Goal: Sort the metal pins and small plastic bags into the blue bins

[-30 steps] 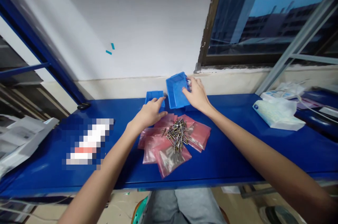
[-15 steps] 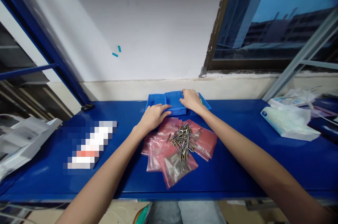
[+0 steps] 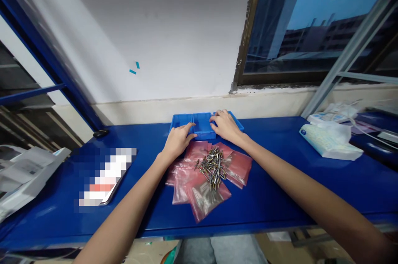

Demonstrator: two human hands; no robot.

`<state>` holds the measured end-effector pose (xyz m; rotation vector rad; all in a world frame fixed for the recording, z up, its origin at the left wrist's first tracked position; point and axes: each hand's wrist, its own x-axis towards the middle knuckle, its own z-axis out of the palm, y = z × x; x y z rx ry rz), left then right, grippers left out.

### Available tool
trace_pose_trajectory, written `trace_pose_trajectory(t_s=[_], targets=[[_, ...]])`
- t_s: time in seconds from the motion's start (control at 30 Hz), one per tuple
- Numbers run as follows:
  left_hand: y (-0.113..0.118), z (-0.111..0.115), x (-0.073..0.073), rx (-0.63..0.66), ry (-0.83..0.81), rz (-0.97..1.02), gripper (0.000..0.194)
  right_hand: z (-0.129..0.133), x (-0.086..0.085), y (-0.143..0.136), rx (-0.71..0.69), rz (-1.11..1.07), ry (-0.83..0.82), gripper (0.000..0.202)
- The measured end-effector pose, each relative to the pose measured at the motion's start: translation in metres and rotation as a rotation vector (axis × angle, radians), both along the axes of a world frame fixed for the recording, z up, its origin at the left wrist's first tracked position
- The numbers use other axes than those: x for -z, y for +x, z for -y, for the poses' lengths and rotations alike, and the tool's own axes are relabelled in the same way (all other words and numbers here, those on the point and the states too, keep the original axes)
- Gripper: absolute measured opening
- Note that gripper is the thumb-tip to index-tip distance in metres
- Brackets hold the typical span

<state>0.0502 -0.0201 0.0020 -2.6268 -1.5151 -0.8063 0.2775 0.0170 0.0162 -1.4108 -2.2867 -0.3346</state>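
The middle blue bin [image 3: 202,124] has just come down: a second ago the right hand [image 3: 226,126] held it raised and tipped, and now it sits level on the desk [image 3: 258,210], between the fingers of both hands. That fills the gap between the left blue bin [image 3: 180,120], just beyond the left hand's fingers, and the right blue bin [image 3: 236,119], which lies partly hidden behind the right hand's fingers. The three bins now form a row along the wall, so I judge the placing of this bin to be all but done, with the hands perhaps only squaring it up.

The left hand [image 3: 177,139] has its thumb and forefinger spread apart at the near left corner of the middle bin; nothing appears pinched there, though light contact is possible. The right hand's fingers curl over that bin's right edge, and I cannot tell whether they grip it or merely rest against it.

Nearer the wearer than both sets of fingers, and between the two forearms, a loose heap of slim metal pins [image 3: 214,168] lies on overlapping pink plastic bags [image 3: 209,199]. The heap and bags look much as they did a second ago, so the change concerns the bins alone. Well to the right of the right fingers stands a tissue pack [image 3: 325,144].
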Motion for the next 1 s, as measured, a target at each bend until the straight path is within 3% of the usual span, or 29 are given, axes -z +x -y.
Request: trace_pose_trajectory(t_s=[0.27, 0.47, 0.57, 0.67, 0.77, 0.87, 1.0], targets=[[0.003, -0.003, 0.003, 0.123, -0.01, 0.041, 0.029, 0.002, 0.012, 0.005, 0.049, -0.047, 0.08, 0.028], [0.004, -0.004, 0.005, 0.139, 0.0, 0.067, 0.031, 0.012, -0.003, 0.02, 0.123, -0.125, 0.123, 0.035], [0.003, -0.007, 0.007, 0.146, 0.026, 0.076, 0.031, 0.013, -0.009, 0.05, 0.261, -0.212, 0.018, 0.035], [0.003, -0.011, 0.009, 0.149, 0.04, 0.075, 0.031, 0.009, -0.004, 0.077, 0.383, -0.351, -0.213, 0.036], [0.003, -0.013, 0.009, 0.164, 0.046, 0.069, 0.032, 0.005, 0.006, 0.087, 0.351, -0.518, -0.446, 0.033], [0.003, -0.014, 0.009, 0.172, 0.055, 0.058, 0.033, 0.003, 0.014, 0.085, 0.337, -0.568, -0.49, 0.033], [0.002, -0.014, 0.009, 0.181, 0.064, 0.05, 0.032, 0.0, 0.018, 0.08, 0.357, -0.582, -0.421, 0.019]])
